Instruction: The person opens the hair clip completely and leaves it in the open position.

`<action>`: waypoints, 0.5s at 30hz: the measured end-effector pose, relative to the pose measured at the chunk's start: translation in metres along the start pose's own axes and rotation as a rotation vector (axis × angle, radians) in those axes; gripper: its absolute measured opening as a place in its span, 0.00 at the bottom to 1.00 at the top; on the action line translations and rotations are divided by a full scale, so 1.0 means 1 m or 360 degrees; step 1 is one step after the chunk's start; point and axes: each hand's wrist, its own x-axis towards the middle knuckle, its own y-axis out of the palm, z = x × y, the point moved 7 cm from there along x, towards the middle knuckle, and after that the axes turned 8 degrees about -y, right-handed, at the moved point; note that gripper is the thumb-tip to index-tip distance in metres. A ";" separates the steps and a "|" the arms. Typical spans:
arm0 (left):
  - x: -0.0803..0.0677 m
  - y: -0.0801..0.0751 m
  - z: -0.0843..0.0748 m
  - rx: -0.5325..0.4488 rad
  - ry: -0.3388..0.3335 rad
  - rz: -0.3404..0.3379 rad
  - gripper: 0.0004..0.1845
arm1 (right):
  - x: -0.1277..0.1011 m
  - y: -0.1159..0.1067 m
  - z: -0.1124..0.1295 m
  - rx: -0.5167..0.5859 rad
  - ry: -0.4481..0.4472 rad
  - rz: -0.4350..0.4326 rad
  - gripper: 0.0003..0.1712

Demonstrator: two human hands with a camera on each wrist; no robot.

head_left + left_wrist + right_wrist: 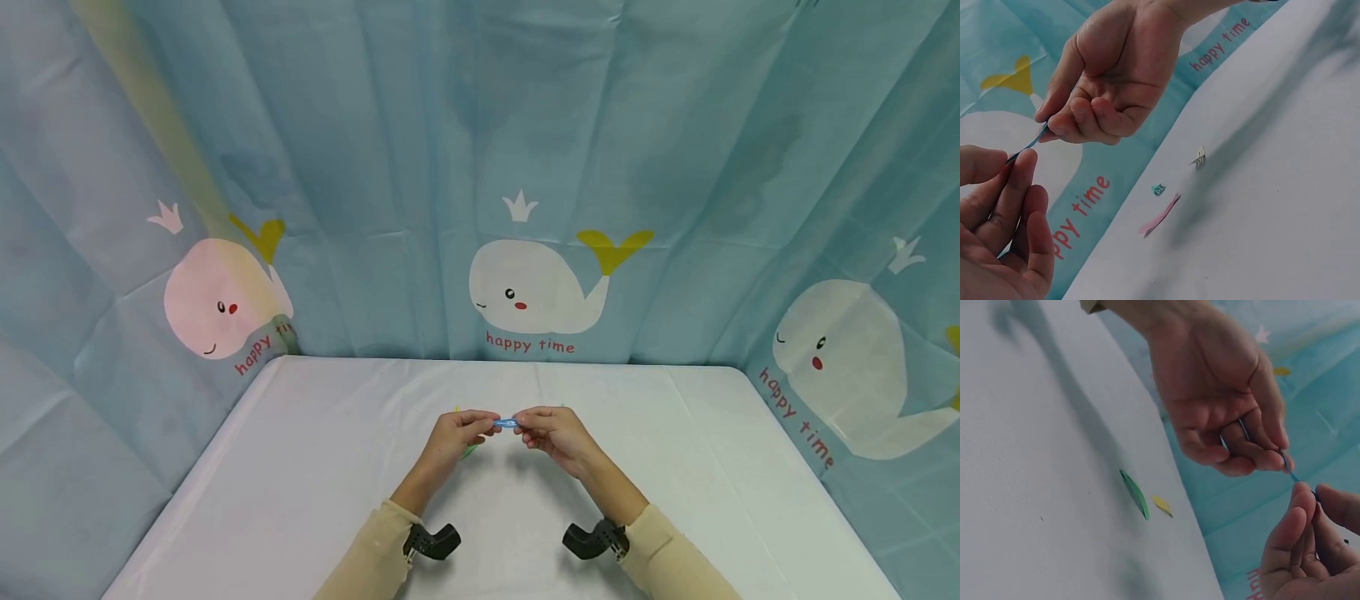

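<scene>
Pinching a blue strip (506, 423) above the counter (300, 467), left hand (457, 433) and right hand (558, 433) each clamp one end.

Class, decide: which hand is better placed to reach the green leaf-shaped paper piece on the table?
Left hand, probably: the green leaf-shaped paper piece lies just beneath it, while the right hand is further off. Both pinch the thin blue paper strip.

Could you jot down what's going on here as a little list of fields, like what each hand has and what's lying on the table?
left hand: pinches one end of the blue paper strip
right hand: pinches the strip's other end
strip: held above the white table, stretched between the hands
table near left hand: green paper piece, yellow paper piece
table near right hand: pink paper strip, small teal piece, small pale folded piece
backdrop: blue whale curtain reading "happy time"
</scene>
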 end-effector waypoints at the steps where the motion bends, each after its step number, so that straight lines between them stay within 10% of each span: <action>1: 0.000 0.000 0.000 -0.0004 0.0001 -0.0002 0.16 | 0.000 0.000 0.000 0.0000 0.0001 -0.0002 0.13; 15: 0.000 0.003 0.007 -0.0256 -0.0150 0.0018 0.17 | -0.001 -0.001 -0.002 0.0020 -0.0025 -0.0019 0.12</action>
